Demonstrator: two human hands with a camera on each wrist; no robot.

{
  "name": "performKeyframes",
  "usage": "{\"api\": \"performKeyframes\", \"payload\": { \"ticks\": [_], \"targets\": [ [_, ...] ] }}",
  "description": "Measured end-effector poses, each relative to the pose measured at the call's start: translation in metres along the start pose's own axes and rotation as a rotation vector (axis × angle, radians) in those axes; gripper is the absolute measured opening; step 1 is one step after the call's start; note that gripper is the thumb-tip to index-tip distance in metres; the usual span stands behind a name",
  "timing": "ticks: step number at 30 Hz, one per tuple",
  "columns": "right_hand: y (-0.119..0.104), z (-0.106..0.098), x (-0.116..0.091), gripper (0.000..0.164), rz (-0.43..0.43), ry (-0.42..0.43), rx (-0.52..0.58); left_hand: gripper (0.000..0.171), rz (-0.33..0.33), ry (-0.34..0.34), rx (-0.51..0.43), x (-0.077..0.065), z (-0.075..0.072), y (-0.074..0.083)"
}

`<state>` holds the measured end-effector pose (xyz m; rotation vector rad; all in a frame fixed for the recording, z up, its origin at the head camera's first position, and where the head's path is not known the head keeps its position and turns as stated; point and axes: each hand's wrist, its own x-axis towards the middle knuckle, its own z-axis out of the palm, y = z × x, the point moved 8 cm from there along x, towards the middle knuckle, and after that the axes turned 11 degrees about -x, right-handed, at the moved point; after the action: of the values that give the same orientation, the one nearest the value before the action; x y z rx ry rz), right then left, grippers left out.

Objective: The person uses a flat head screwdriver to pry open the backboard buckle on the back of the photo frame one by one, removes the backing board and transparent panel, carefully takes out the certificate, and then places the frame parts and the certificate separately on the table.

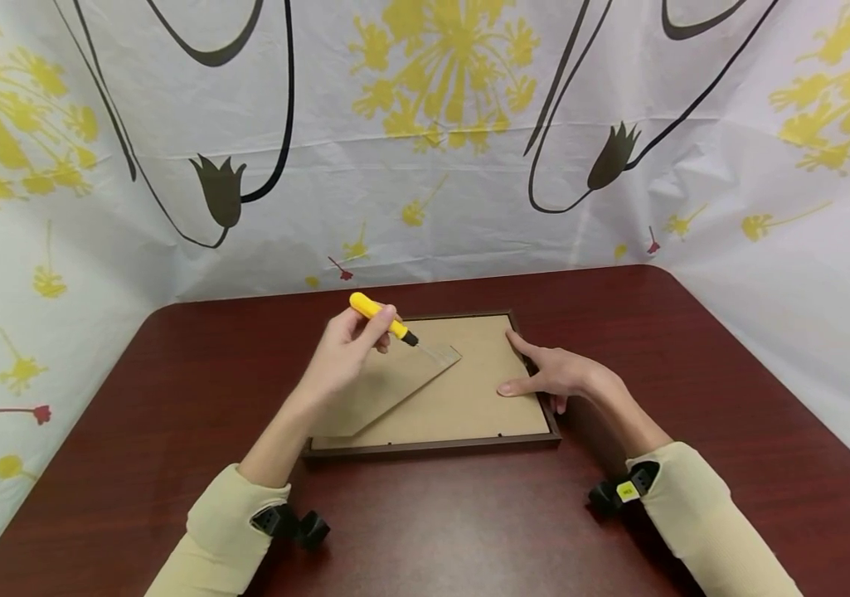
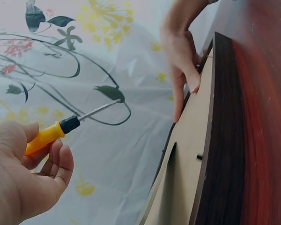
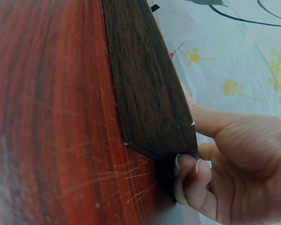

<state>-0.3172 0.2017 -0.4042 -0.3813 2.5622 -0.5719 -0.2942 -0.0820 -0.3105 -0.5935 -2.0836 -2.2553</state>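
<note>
My left hand [image 1: 340, 352] grips a screwdriver [image 1: 377, 313] by its yellow handle, fingers curled round it. The metal shaft points down to the right, and the left wrist view shows it in the air above the board. Below lies a picture frame [image 1: 435, 448], back side up, with a dark wood rim and a tan backing board [image 1: 488, 398]. A stand flap [image 1: 387, 394] on the backing is tilted up, partly hidden by my left hand. At the right rim, my right hand [image 1: 562, 371] holds the frame, thumb on the backing, other fingers curled at the edge [image 3: 192, 180].
The frame lies on a reddish-brown wooden table [image 1: 439, 522]. Small black tabs [image 1: 500, 435] stand along the frame's inner edge. A white patterned curtain [image 1: 395, 207] hangs round the table's back and sides. Dark wrist cameras [image 1: 313, 529] sit on both sleeves.
</note>
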Motion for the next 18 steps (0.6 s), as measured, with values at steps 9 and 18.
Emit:
{"api": "performKeyframes", "payload": {
  "ticks": [9, 18],
  "targets": [
    [0.000, 0.000, -0.001, 0.114, 0.006, 0.000, -0.004, 0.036, -0.025, 0.049, 0.082, -0.011, -0.036, 0.001],
    [0.000, -0.001, -0.001, 0.112, 0.006, 0.018, -0.011, 0.035, -0.035, 0.109, 0.090, -0.024, -0.065, 0.003]
  ]
}}
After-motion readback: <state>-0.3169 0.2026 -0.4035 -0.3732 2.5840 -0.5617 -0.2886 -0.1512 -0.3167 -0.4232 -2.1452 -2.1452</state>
